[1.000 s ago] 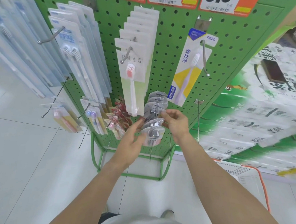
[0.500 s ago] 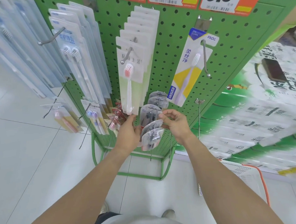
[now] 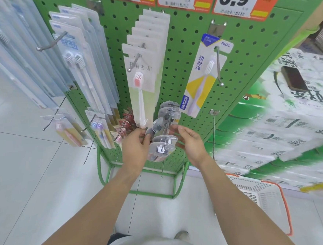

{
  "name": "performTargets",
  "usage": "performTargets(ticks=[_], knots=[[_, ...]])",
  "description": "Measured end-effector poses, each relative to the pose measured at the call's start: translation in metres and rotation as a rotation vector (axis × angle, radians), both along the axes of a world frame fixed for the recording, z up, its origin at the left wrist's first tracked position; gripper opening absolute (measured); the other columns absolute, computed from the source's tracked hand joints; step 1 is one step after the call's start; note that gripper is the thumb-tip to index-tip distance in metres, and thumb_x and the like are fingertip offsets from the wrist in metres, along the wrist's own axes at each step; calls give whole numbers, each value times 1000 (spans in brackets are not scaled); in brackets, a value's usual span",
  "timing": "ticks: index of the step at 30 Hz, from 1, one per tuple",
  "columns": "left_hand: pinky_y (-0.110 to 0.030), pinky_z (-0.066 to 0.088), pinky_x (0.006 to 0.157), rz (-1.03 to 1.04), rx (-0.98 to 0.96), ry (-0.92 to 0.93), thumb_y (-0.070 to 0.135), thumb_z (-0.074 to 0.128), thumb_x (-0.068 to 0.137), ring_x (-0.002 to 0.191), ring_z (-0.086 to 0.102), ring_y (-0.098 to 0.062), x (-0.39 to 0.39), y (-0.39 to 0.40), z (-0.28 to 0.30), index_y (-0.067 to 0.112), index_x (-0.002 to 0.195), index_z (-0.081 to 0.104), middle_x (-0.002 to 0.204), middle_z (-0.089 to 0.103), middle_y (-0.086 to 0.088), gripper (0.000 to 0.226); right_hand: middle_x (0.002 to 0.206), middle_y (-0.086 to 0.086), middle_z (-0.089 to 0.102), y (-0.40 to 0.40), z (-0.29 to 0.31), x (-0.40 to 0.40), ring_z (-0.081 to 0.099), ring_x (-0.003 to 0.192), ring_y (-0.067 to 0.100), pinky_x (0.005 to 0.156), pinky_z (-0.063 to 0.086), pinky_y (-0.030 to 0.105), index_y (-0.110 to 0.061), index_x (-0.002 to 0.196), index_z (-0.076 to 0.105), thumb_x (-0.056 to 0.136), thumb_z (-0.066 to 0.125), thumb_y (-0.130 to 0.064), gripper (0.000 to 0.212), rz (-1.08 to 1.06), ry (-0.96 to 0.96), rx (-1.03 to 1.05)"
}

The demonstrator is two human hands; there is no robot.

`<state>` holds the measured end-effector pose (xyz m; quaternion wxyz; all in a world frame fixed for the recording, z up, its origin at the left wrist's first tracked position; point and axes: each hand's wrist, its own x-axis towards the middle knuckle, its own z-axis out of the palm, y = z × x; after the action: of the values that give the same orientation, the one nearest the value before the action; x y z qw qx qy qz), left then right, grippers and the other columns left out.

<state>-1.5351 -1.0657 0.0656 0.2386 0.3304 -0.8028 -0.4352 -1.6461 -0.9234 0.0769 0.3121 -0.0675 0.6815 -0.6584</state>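
Note:
A row of clear plastic blister packs (image 3: 167,114) with small metal items hangs on a hook of the green pegboard rack (image 3: 191,63). The front clear pack (image 3: 162,148) sits between my hands. My left hand (image 3: 135,149) pinches its left edge near the top, fingers curled on it. From the right, my right hand (image 3: 188,139) holds the same pack, thumb and fingers around its edge. Whether the pack is on the hook's tip or off it is not visible.
Toothbrush packs hang above: pink brush (image 3: 141,89), yellow-and-white pack (image 3: 201,77), blue-white packs (image 3: 80,66) at left. A bare hook (image 3: 214,134) juts out right of my hands. A white basket with orange rim (image 3: 265,197) stands on the floor at right, beside stacked tissue packs (image 3: 290,113).
Both hands have risen slightly toward the rack with the front clear pack; the left hand shifted from cupping its underside to pinching its upper left edge.

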Motion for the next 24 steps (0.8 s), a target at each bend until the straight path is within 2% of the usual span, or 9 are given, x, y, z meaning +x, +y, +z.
performTargets(ticks=[4, 6, 10, 13, 17, 21, 24], knots=[[-34, 57, 64, 60, -5, 18, 19, 67, 96, 64, 65, -11, 9, 2, 4, 11, 94, 72, 72, 69, 4, 10, 121, -2, 73, 8, -4, 9, 66, 115, 14, 97, 50, 35, -20, 122, 71, 102, 58, -28, 26, -31, 48, 1], [-36, 56, 65, 84, -18, 22, 21, 66, 97, 63, 63, -12, 15, 4, 9, 9, 92, 72, 70, 68, 3, 14, 122, -6, 72, 11, -5, 14, 64, 118, 13, 105, 46, 37, -22, 119, 72, 100, 62, -28, 23, -62, 86, -3], [-31, 53, 63, 124, -10, 8, 22, 67, 96, 57, 58, -8, 34, 8, 13, 10, 91, 71, 64, 62, 7, 13, 112, -8, 74, 15, -6, 31, 67, 107, 5, 101, 50, 33, -17, 111, 72, 97, 65, -18, 15, -217, 128, -37], [-20, 47, 58, 167, 37, -25, 24, 66, 96, 57, 60, -9, 46, 8, 12, 13, 93, 72, 62, 62, 7, 13, 111, -1, 74, 23, -13, 41, 68, 103, 5, 101, 50, 33, -10, 110, 70, 95, 67, -11, 15, -325, 151, -47], [-41, 55, 65, 192, 45, -31, 31, 66, 95, 57, 63, -19, 59, 6, 11, 19, 90, 71, 62, 63, 2, 13, 111, 8, 73, 28, -18, 53, 67, 100, 8, 102, 50, 34, -6, 105, 69, 94, 67, -4, 11, -415, 161, -40], [-44, 56, 66, 240, 51, -54, 37, 68, 93, 61, 63, -24, 73, 9, 14, 24, 91, 73, 62, 60, 6, 14, 104, 6, 73, 31, -19, 68, 67, 97, 7, 97, 50, 28, -12, 97, 68, 93, 68, -2, 10, -421, 188, -33], [-43, 54, 71, 230, 49, -57, 34, 68, 93, 67, 63, -21, 84, 13, 16, 23, 91, 74, 67, 64, 5, 12, 99, 4, 72, 32, -20, 74, 66, 94, 8, 93, 50, 24, -13, 93, 68, 92, 67, 0, 13, -417, 199, -20]])
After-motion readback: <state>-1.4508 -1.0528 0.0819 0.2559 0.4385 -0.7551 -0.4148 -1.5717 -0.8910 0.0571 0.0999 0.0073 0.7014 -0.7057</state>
